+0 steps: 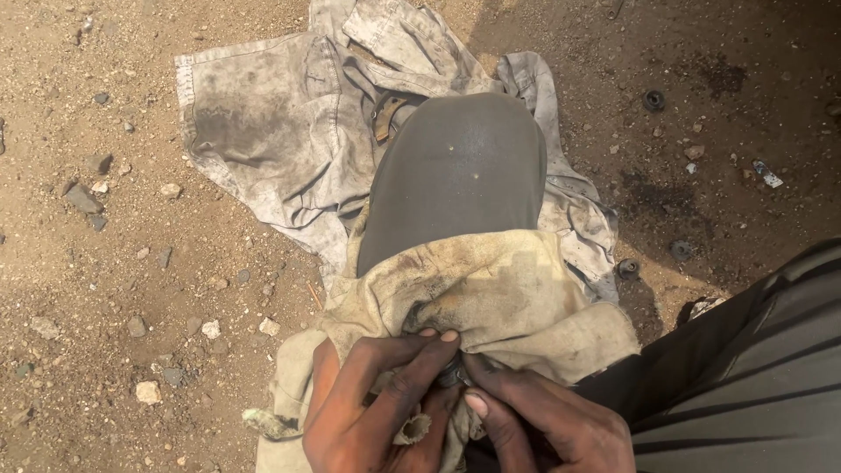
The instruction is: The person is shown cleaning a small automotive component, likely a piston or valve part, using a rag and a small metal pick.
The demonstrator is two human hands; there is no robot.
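Note:
A dirty yellowish rag (508, 285) lies draped over my knee (455, 166), which is in dark grey trousers. My left hand (377, 403) and my right hand (543, 425) meet at the rag's lower edge. Both pinch a small dark metal part (452, 375) that is mostly wrapped in the cloth. A short hollow tube end (414, 428) sticks out between the fingers of my left hand. What the metal part is cannot be made out.
A stained grey garment (272, 123) is spread on the dirt ground (114, 263) under the knee. Small stones lie at the left. Dark round metal bits (653, 100), (627, 267) sit on the ground at the right. A dark striped sleeve (753, 377) fills the lower right.

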